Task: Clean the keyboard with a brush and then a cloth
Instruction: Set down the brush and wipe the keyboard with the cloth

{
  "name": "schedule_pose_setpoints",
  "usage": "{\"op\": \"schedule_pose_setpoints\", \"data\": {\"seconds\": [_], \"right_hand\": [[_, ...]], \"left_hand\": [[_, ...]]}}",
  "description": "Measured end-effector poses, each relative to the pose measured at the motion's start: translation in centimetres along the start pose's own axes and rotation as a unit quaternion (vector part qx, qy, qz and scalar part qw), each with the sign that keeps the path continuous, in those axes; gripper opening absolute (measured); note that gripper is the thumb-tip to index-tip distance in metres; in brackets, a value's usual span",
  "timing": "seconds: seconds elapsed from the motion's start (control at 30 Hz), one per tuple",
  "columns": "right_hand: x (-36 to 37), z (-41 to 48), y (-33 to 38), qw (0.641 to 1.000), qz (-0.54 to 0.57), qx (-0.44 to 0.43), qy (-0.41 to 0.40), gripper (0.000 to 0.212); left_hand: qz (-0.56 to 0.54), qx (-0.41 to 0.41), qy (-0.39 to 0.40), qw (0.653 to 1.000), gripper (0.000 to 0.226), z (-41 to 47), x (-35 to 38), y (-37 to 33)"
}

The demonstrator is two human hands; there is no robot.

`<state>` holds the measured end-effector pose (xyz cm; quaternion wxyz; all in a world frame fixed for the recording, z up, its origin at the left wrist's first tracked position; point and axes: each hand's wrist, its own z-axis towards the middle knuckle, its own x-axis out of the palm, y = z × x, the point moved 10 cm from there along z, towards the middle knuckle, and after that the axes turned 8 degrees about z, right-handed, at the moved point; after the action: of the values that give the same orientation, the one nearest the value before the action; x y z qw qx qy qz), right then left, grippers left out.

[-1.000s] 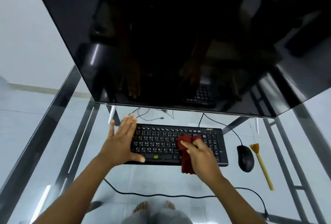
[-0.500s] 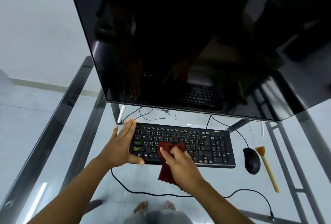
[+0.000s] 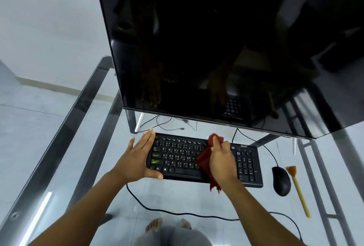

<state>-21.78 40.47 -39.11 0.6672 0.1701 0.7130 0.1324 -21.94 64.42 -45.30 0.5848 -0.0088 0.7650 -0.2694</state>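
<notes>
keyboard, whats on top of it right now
A red cloth lies on the keyboard, over its middle keys, gripped by the right hand. The left hand presses against the left end, thumb at the front edge. The keys under cloth and hand are hidden.

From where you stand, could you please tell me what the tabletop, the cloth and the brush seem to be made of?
Tabletop: clear glass, glossy; the person's feet show through it.
Cloth: soft dark red fabric, matte, draping in folds.
Brush: pale yellow handle, wood or plastic, I cannot tell, with orange-brown bristles.
</notes>
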Motion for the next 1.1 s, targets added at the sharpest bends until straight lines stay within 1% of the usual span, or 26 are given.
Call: {"op": "schedule_pose_setpoints", "data": {"seconds": [0.03,0.13,0.17,0.23,0.3,0.33,0.37,0.4,0.47,0.5,0.53,0.57,0.6,0.63,0.67,0.73,0.77,0.8,0.83,0.87,0.9,0.93,0.97,1.0,1.03,1.1], "right_hand": [[0.9,-0.3,0.3,1.000,0.002,0.012,0.015,0.032],[5.5,-2.9,4.3,0.982,0.003,-0.106,0.157,0.024],[5.2,-3.1,5.1,0.978,0.002,-0.132,0.160,0.026],[2.4,-1.2,3.4,0.992,0.003,-0.094,0.079,0.038],[0.1,0.3,-0.6,0.999,0.024,0.038,-0.004,0.033],[0.5,0.4,-0.8,0.999,-0.006,0.045,-0.005,0.034],[1.5,0.2,0.3,0.999,-0.031,0.013,0.015,0.039],[3.3,-0.6,2.5,0.997,-0.014,-0.039,0.062,0.041],[6.4,-2.5,5.7,0.975,0.021,-0.127,0.180,0.039],[6.3,-2.5,6.3,0.970,0.038,-0.141,0.193,0.037],[5.6,-1.4,5.8,0.977,0.043,-0.132,0.165,0.036],[4.7,0.2,4.6,0.988,0.028,-0.102,0.110,0.037],[3.5,1.3,3.8,0.996,-0.013,-0.064,0.060,0.041],[3.3,1.6,3.5,0.998,-0.040,-0.036,0.033,0.045],[3.8,1.2,4.4,0.998,-0.046,-0.033,0.038,0.049],[6.2,-1.5,8.9,0.986,-0.027,-0.128,0.107,0.060],[7.5,-3.5,11.0,0.966,-0.024,-0.199,0.160,0.063],[8.2,-4.6,12.0,0.946,-0.017,-0.254,0.200,0.061],[7.6,-4.2,12.1,0.941,0.009,-0.267,0.206,0.053],[6.8,-2.7,11.2,0.954,0.046,-0.236,0.179,0.040],[5.9,-0.3,9.1,0.977,0.071,-0.152,0.133,0.030],[4.8,1.2,7.6,0.992,0.058,-0.082,0.082,0.029],[4.9,1.3,7.9,0.994,0.017,-0.092,0.060,0.033],[5.6,0.6,9.4,0.988,-0.002,-0.134,0.078,0.040],[6.8,-0.9,11.4,0.972,0.009,-0.197,0.128,0.043],[8.1,-4.7,14.2,0.915,-0.007,-0.327,0.237,0.042]], "left_hand": [[-0.002,0.001,-0.002,1.000,0.140,0.0,0.0,0.0],[0.006,0.000,-0.002,1.000,0.140,0.1,0.0,0.2],[0.008,0.000,-0.001,1.000,0.140,0.1,0.1,0.2],[0.014,-0.003,0.001,1.000,0.140,0.0,0.2,0.3],[0.017,-0.003,0.000,1.000,0.140,0.1,0.2,0.2],[0.016,-0.003,-0.002,1.000,0.140,0.1,0.2,0.2],[0.016,-0.001,-0.004,1.000,0.139,0.1,0.2,0.2],[0.016,-0.001,-0.004,1.000,0.139,0.2,0.2,0.2],[0.014,0.000,-0.002,1.000,0.140,0.2,0.2,0.2],[0.013,0.000,-0.001,1.000,0.140,0.2,0.2,0.2],[0.014,-0.002,0.001,1.000,0.140,0.1,0.2,0.2],[0.016,-0.003,0.003,1.000,0.139,0.1,0.2,0.2],[0.019,-0.004,0.003,1.000,0.139,0.1,0.2,0.1],[0.020,-0.003,0.000,1.000,0.139,0.0,0.2,0.1],[0.021,-0.002,-0.003,1.000,0.138,0.0,0.1,0.1],[0.024,0.000,-0.014,1.000,0.139,-0.1,-0.1,0.0],[0.020,0.001,-0.022,1.000,0.139,-0.2,-0.2,0.0],[0.009,0.001,-0.032,0.999,0.138,-0.4,-0.3,-0.1],[-0.006,0.001,-0.040,0.999,0.137,-0.6,-0.3,-0.2],[-0.018,-0.001,-0.045,0.999,0.136,-0.8,-0.4,-0.2],[-0.025,-0.003,-0.047,0.999,0.135,-0.9,-0.4,-0.2],[-0.027,-0.003,-0.047,0.999,0.133,-1.0,-0.4,-0.3],[-0.028,-0.003,-0.049,0.998,0.132,-1.1,-0.4,-0.3],[-0.028,-0.002,-0.050,0.998,0.132,-1.1,-0.4,-0.2],[-0.027,-0.002,-0.050,0.998,0.131,-1.1,-0.4,-0.2],[-0.025,0.000,-0.048,0.999,0.131,-1.1,-0.3,0.0]]}}
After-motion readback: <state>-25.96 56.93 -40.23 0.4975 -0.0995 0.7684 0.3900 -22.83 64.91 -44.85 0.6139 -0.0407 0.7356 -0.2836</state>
